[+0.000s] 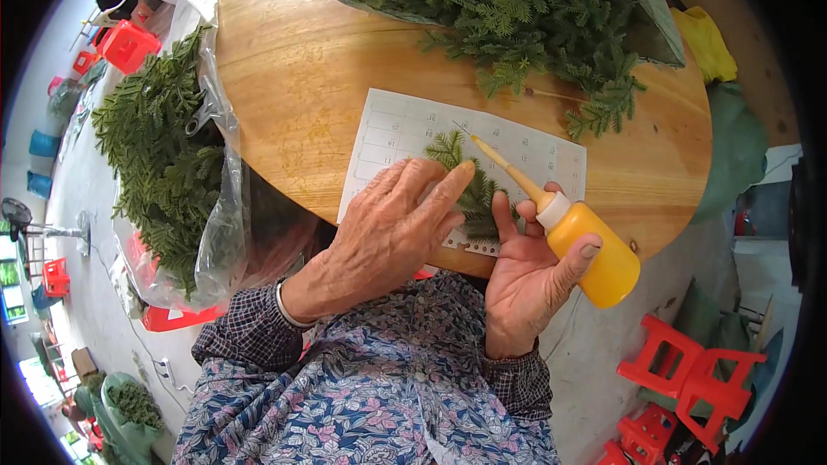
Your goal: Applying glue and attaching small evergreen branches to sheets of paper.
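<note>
Green sprig (478, 200) on printed sheet (543, 151), near edge of tabletop (284, 95).
Left hand (388, 220) over sprig, perhaps steadying; we can't tell its grip. Right hand (522, 284) clasps yellow bottle (603, 257), likely keeping nozzle (510, 170) clear.

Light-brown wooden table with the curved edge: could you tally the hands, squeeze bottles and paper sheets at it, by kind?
Bare left hand and bare right hand: 2
Yellow plastic squeeze bottle: 1
White rectangular gridded paper sheet: 1
Total: 4
</note>
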The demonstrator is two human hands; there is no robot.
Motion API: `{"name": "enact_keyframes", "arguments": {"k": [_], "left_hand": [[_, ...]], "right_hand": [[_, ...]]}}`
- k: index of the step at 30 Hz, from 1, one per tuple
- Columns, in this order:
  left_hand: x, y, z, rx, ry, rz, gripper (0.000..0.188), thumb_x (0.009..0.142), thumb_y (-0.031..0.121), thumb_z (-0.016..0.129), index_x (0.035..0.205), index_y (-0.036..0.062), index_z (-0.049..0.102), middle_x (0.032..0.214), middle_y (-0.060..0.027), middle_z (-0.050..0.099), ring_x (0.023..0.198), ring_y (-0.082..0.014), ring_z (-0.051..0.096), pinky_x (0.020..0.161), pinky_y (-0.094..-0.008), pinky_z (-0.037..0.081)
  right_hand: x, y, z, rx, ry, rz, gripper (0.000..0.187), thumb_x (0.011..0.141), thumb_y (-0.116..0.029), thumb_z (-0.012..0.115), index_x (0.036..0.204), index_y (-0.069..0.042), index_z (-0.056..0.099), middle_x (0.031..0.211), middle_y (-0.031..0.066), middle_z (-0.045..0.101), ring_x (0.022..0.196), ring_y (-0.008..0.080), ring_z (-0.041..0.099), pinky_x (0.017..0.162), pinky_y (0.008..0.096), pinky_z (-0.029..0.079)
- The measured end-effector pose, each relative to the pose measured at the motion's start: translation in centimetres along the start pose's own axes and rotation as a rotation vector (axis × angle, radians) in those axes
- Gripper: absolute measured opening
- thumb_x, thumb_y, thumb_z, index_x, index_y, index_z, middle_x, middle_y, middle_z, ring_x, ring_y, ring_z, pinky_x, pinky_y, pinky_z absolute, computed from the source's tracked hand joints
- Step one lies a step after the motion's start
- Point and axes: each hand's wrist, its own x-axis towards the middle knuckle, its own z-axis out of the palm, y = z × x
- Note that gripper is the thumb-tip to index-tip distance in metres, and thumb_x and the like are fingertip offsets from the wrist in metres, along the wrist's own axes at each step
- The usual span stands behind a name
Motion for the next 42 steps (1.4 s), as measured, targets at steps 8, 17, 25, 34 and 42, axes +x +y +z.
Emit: {"name": "enact_keyframes", "arguments": {"k": [8, 17, 25, 34, 42], "left_hand": [[0.2, -0.9, 0.8, 0.192, 0.108, 0.077, 0.038, 0.077, 0.014, 0.067, 0.112, 0.0009, 0.058, 0.126, -0.0117, 0.050, 0.115, -0.0272, 0.049, 0.087, -0.0357, 0.044], [0.0, -1.5, 1.2, 0.108, 0.112, 0.137, 0.038, 0.078, 0.016, 0.066, 0.111, -0.0004, 0.058, 0.129, -0.0110, 0.049, 0.118, -0.0271, 0.047, 0.091, -0.0371, 0.041], [0.1, -1.7, 1.1, 0.092, 0.071, 0.090, 0.034, 0.081, 0.017, 0.064, 0.111, 0.0020, 0.059, 0.126, -0.0095, 0.051, 0.115, -0.0266, 0.048, 0.091, -0.0368, 0.041], [0.5, -1.5, 0.8, 0.106, 0.065, 0.094, 0.032, 0.082, 0.019, 0.064, 0.110, 0.0044, 0.060, 0.121, -0.0092, 0.052, 0.110, -0.0253, 0.049, 0.086, -0.0354, 0.041], [0.8, -0.9, 0.9, 0.137, 0.085, 0.091, 0.030, 0.085, 0.019, 0.063, 0.111, 0.0034, 0.062, 0.120, -0.0081, 0.057, 0.108, -0.0251, 0.053, 0.090, -0.0364, 0.043]], "right_hand": [[-0.2, 0.0, -0.1, 0.008, 0.008, 0.008, 0.052, 0.090, -0.041, 0.062, 0.129, -0.013, 0.043, 0.128, 0.0157, 0.047, 0.096, 0.0254, 0.059, 0.094, 0.0502, 0.050], [-0.3, 0.0, -0.1, 0.017, 0.018, 0.019, 0.054, 0.089, -0.042, 0.063, 0.129, -0.013, 0.043, 0.127, 0.0156, 0.049, 0.094, 0.0256, 0.060, 0.096, 0.0510, 0.048], [-0.4, 0.0, -0.4, 0.025, 0.021, 0.013, 0.054, 0.088, -0.043, 0.063, 0.129, -0.013, 0.044, 0.127, 0.0149, 0.050, 0.094, 0.0254, 0.060, 0.096, 0.0506, 0.048], [-0.3, 0.0, -0.4, 0.042, 0.049, 0.011, 0.054, 0.089, -0.046, 0.060, 0.125, -0.009, 0.047, 0.124, 0.0161, 0.053, 0.092, 0.0243, 0.061, 0.096, 0.0497, 0.048], [-0.4, -0.1, 0.2, 0.085, 0.076, 0.002, 0.055, 0.090, -0.048, 0.057, 0.122, -0.004, 0.049, 0.121, 0.0182, 0.055, 0.088, 0.0240, 0.061, 0.096, 0.0489, 0.049]]}}
